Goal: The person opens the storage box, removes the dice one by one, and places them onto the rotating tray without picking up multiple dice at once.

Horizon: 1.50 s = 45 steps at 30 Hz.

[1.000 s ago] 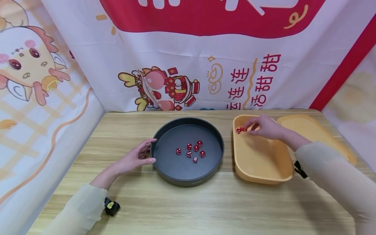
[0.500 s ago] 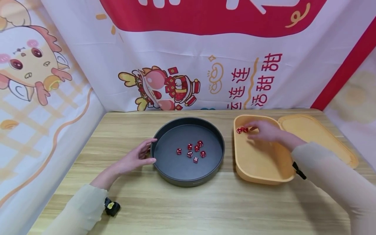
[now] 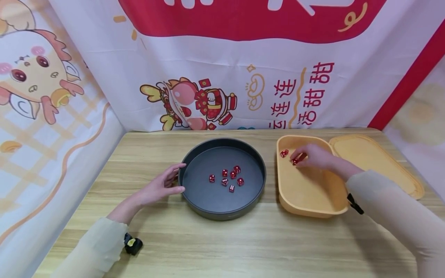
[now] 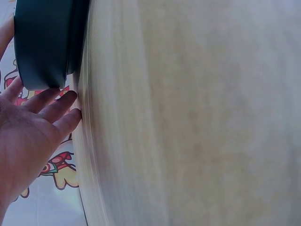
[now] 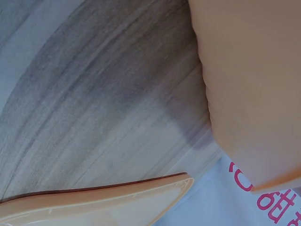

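Note:
My left hand (image 3: 158, 189) rests at the left side of a round dark grey pan (image 3: 222, 217), fingertips and thumb touching its rim. In the left wrist view its fingers look fairly straight against the pan's wall (image 4: 44, 52). Several red dice (image 3: 225, 182) with white dots lie in the pan. Over at the right, my right hand (image 3: 314, 156) reaches into a yellow-orange box (image 3: 307, 193) and pinches a red die (image 3: 294, 161) near its floor. More red dice (image 3: 284, 153) sit in the box's far left corner. The right wrist view does not show the fingers.
A matching lid (image 3: 375, 164) lies on the wooden table (image 3: 215, 247) to the right of the box. A printed cloth (image 3: 208, 54) hangs behind the table, with another at the left. Black wrist cameras sit at both cuffs.
The right hand has drawn a die from the corner group toward the near right within the box, so it now lies apart from the others. The left hand and the pan stay put.

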Each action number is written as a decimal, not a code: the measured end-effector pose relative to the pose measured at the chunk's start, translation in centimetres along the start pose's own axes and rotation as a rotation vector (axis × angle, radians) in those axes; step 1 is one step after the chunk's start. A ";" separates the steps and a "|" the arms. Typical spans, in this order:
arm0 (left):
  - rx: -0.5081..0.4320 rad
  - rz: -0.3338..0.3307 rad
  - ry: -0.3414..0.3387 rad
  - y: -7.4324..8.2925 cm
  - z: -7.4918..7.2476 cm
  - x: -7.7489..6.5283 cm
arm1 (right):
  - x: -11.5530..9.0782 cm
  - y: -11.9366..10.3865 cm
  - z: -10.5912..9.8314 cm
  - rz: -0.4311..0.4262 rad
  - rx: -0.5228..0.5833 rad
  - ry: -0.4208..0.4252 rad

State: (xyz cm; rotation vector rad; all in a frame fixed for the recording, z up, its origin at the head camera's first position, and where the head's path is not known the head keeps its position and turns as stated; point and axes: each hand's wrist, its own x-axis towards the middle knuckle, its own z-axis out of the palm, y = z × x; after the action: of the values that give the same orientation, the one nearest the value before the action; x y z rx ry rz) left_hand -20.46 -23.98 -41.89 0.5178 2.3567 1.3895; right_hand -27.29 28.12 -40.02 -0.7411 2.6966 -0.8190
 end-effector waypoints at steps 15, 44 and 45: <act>-0.023 0.010 -0.003 0.2 0.1 0.0 | -0.4 -0.3 0.0 0.008 0.030 -0.005; -0.029 -0.013 -0.002 0.1 0.0 -0.1 | 0.3 -9.8 -2.3 -0.127 0.031 -0.002; -0.029 -0.013 -0.002 0.1 0.0 -0.1 | 0.4 -10.2 -2.2 -0.129 0.040 -0.012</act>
State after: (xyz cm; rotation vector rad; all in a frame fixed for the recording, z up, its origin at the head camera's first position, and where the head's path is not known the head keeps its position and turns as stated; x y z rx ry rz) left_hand -20.38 -23.98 -41.74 0.4941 2.3305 1.4151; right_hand -24.34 21.60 -32.44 -0.9151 2.6360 -0.8913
